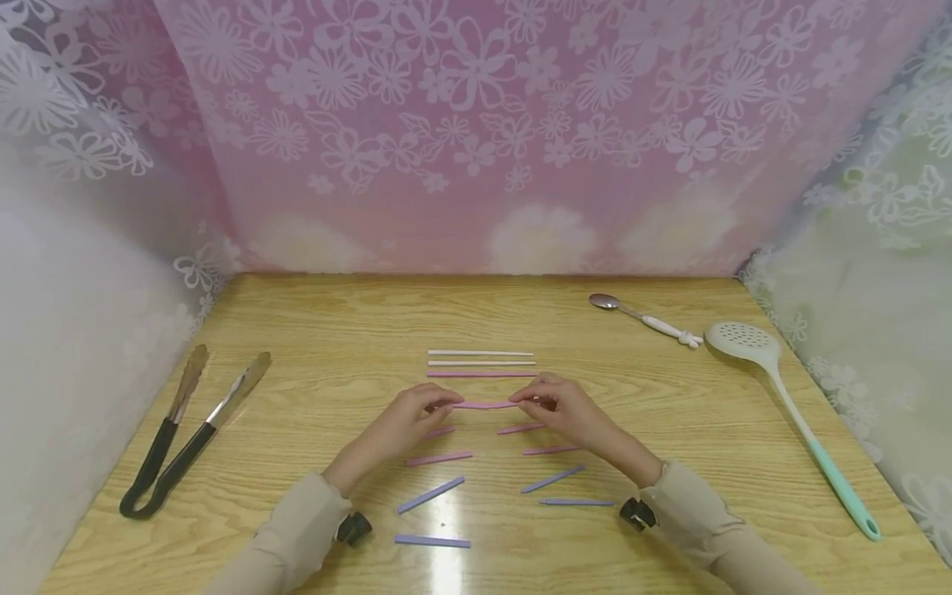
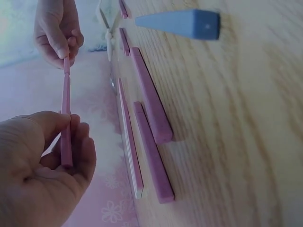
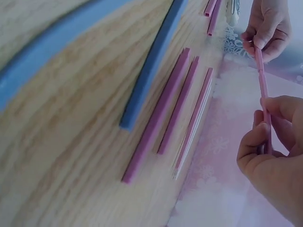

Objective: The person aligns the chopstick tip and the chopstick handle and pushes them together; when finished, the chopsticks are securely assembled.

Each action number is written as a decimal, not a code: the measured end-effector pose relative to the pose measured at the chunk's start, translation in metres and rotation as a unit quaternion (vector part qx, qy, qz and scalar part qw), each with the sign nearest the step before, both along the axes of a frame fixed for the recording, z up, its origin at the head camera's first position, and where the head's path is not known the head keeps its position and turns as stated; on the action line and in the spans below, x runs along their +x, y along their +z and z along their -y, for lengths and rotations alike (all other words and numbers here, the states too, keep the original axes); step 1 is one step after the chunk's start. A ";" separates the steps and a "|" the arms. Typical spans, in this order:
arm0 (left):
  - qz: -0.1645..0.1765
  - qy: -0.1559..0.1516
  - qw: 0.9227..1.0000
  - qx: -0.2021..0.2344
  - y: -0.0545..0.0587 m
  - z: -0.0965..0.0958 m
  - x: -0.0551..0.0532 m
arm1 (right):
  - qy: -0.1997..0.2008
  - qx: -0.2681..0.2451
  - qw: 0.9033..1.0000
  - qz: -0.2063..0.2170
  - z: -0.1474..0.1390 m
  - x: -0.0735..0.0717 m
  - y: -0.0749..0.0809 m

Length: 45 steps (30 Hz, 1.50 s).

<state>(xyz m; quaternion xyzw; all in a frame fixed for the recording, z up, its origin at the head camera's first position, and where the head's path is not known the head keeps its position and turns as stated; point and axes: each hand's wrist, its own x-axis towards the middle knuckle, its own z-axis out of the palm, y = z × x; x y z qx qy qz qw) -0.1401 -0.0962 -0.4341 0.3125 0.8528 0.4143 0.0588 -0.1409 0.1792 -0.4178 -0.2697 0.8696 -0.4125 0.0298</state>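
Observation:
Between my left hand point(image 1: 394, 421) and right hand point(image 1: 573, 409) two pink chopstick halves point(image 1: 472, 405) meet end to end above the table, at a slight angle. Thumb and fingers of my left hand point(image 2: 40, 163) pinch the thicker half. The right hand point(image 3: 277, 156) pinches the other half the same way. Just beyond the hands lie a full-length pink chopstick point(image 1: 481, 374) and two white chopsticks point(image 1: 480, 353). Nearer me are loose pink halves point(image 1: 439, 458) on the left, others point(image 1: 550, 450) on the right, and blue-purple halves point(image 1: 431, 495) on both sides.
Black-handled tongs point(image 1: 174, 446) lie spread at the left of the wooden table point(image 1: 335, 322). On the right are a spoon point(image 1: 643, 318) with a white handle and a slotted skimmer point(image 1: 788, 397) with a green handle end. Floral curtains point(image 1: 476, 165) surround the table's back and sides.

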 end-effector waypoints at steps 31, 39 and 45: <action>-0.089 -0.037 0.990 0.104 0.001 -0.011 0.009 | 0.009 -0.075 0.992 -0.101 0.009 0.015 0.000; -0.040 -0.027 0.995 0.083 0.000 -0.013 0.009 | 0.016 -0.051 0.993 -0.108 0.007 0.013 -0.003; 0.028 -0.011 0.997 0.068 0.000 -0.012 0.008 | 0.031 -0.051 0.995 -0.077 0.003 0.010 -0.006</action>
